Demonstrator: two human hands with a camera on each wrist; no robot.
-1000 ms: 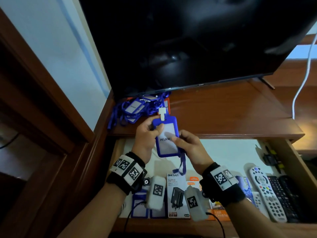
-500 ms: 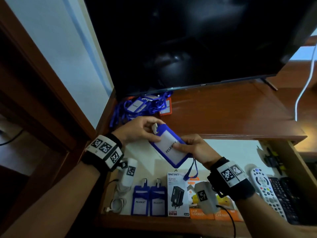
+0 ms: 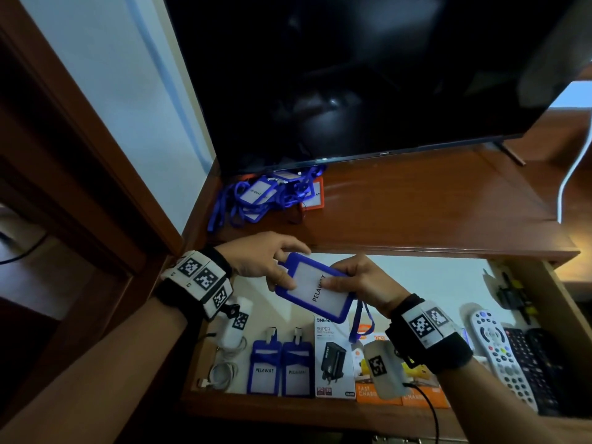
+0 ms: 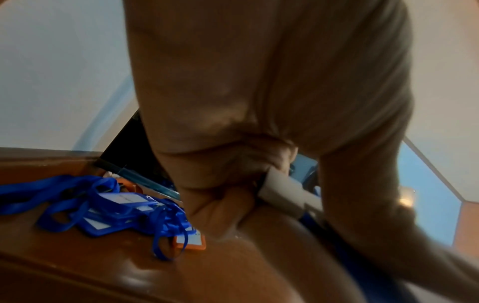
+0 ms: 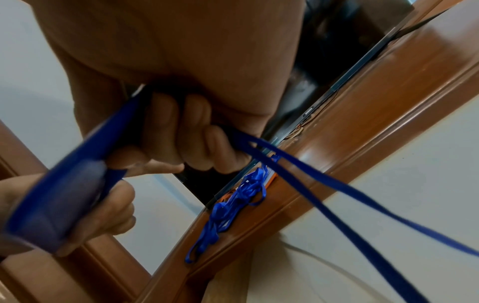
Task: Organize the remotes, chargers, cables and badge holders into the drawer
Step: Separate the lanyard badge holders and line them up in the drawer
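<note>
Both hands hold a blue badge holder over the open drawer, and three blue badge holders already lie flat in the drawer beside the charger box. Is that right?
Not quite: the head view shows two blue badge holders lying in the drawer beside the charger box, not three. The rest holds: the left hand and right hand both hold a blue badge holder over the open drawer.

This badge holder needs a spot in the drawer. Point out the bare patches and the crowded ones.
Bare liner runs along the drawer's back, behind the charger boxes and left of the white remote. The front row is packed: coiled white cable, two badge holders, boxes, remotes. Both hands, left and right, hold the badge holder above the drawer.
</note>
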